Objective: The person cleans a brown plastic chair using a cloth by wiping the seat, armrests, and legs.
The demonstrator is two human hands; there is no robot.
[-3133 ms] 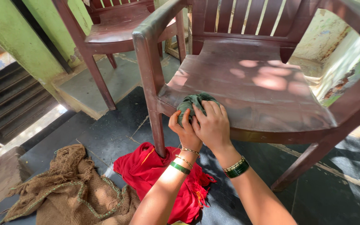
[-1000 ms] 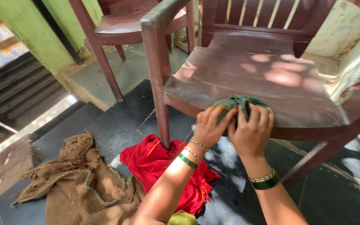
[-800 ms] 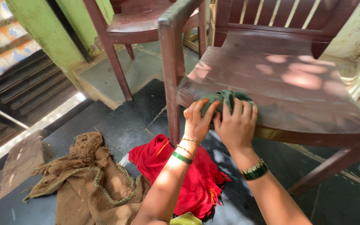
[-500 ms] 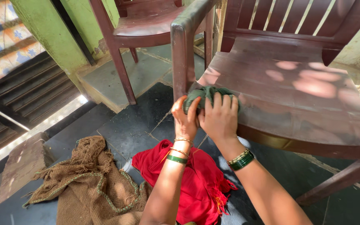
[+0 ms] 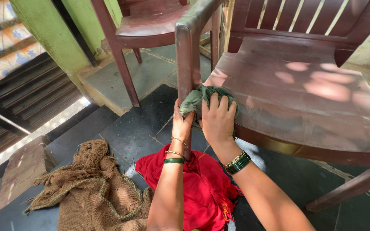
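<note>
Both grips, left hand [image 5: 181, 122] and right hand [image 5: 217, 122], clutch a green cloth [image 5: 204, 96], mostly covering it against the chair [image 5: 296, 85] corner.

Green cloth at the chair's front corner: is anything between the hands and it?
Nothing visible. The left hand and right hand both press directly on the green cloth at the chair seat corner.

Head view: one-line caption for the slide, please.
Both hands, left hand and right hand, press a green cloth against the brown chair seat's front corner.
</note>
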